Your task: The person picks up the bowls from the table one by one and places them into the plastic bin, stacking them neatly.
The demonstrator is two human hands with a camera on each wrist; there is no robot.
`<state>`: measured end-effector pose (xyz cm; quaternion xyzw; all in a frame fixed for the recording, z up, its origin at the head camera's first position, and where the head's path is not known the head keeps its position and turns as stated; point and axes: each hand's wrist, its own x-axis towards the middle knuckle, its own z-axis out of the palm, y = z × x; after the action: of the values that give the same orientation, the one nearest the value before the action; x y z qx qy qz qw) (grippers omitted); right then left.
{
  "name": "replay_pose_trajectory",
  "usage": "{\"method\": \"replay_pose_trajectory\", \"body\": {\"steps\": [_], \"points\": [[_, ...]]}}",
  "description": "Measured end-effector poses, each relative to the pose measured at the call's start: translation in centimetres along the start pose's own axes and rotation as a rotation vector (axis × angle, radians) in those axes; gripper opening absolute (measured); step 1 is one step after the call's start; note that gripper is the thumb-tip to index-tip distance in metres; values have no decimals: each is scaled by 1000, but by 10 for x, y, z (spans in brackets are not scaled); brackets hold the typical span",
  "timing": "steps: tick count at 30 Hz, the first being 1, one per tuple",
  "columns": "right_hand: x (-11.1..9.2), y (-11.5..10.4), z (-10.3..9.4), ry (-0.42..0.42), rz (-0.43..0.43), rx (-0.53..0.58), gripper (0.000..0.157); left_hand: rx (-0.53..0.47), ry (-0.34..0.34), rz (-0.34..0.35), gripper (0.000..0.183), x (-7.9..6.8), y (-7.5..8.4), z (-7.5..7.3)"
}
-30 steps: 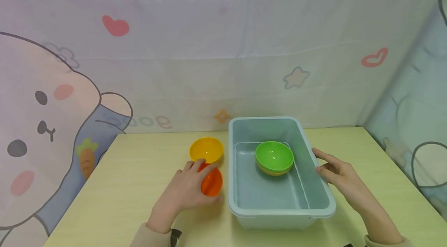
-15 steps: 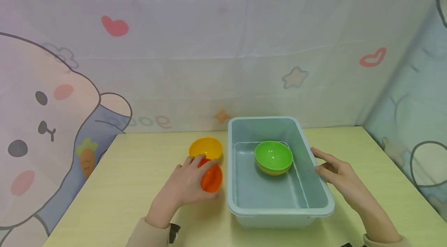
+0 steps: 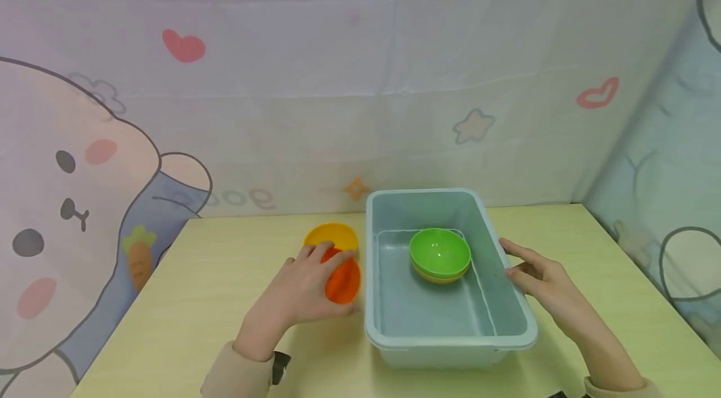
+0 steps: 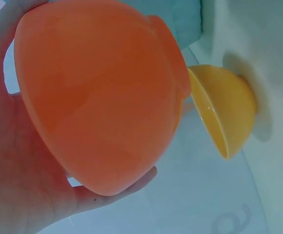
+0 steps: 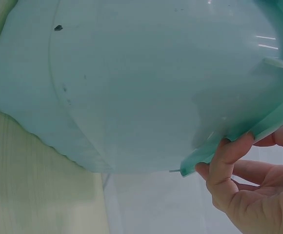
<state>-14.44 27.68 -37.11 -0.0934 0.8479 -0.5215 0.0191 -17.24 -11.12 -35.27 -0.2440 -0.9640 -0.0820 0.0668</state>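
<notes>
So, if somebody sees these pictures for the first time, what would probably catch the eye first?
Probably the bright orange bowl, gripped in the left hand beside the pale blue tub. Then the green bowl inside that tub, stacked on a yellowish bowl. The large cartoon animal at the left of the backdrop may also draw attention.

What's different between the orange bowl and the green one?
Colour aside, the orange bowl is gripped by the left hand, while no hand touches the green bowl. The orange bowl is outside the blue bin; the green bowl is inside it. The green bowl also sits stacked on a yellowish bowl, whereas the orange bowl isn't stacked on another. Both are plain, rounded bowls.
</notes>
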Motion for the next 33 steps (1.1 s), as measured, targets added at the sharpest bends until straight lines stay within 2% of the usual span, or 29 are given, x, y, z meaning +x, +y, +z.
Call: {"method": "replay_pose_trajectory", "body": {"steps": [16,33], "points": [[0,0,1,1,-3,-3,57,24,15,10,76,5,2,-17],[0,0,1,9,-5,-14,57,19,62,20,79,12,5,-32]]}}
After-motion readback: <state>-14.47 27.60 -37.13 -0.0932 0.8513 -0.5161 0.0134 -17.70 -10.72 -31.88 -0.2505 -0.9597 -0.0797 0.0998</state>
